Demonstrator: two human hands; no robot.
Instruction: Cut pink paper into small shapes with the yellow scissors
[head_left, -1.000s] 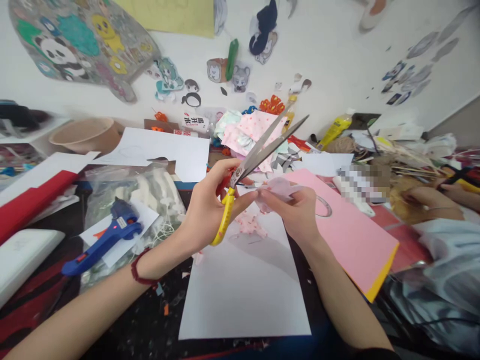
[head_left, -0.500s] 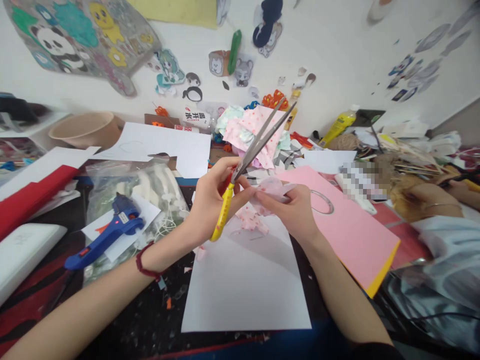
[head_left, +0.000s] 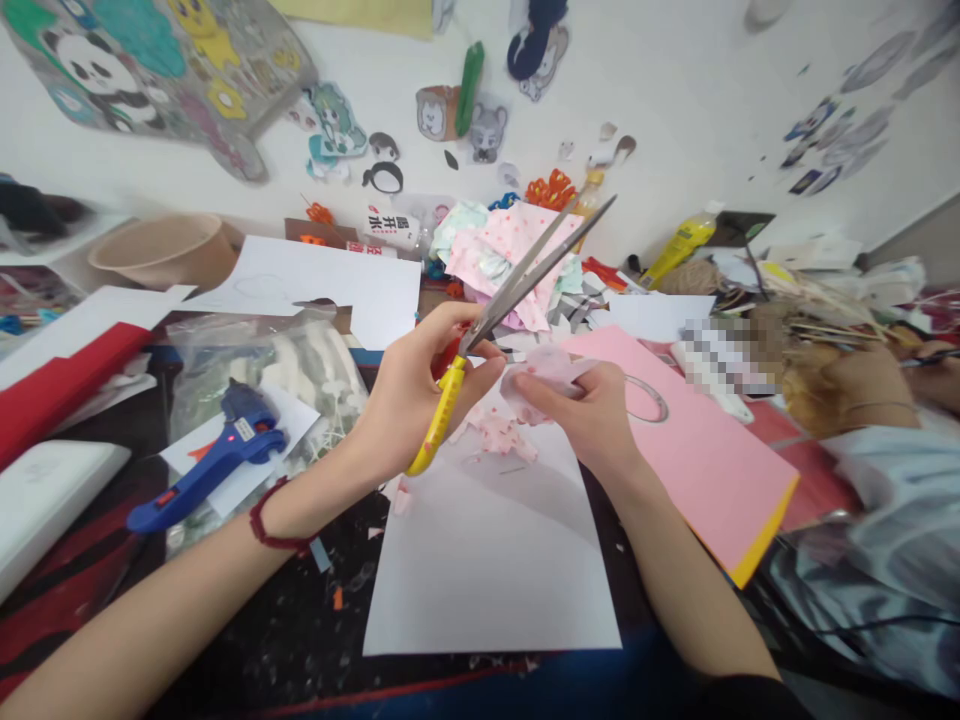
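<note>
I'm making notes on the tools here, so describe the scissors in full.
The scissors have two long, grey, metallic-looking blades, parted in a narrow V and pointing up, away and to the right. One handle is yellow with small dark markings; red shows at the other, mostly hidden by fingers. The left hand holds them raised, the yellow handle slanting down past the thumb. In the view, the blades cross in front of the fabric pile.
</note>
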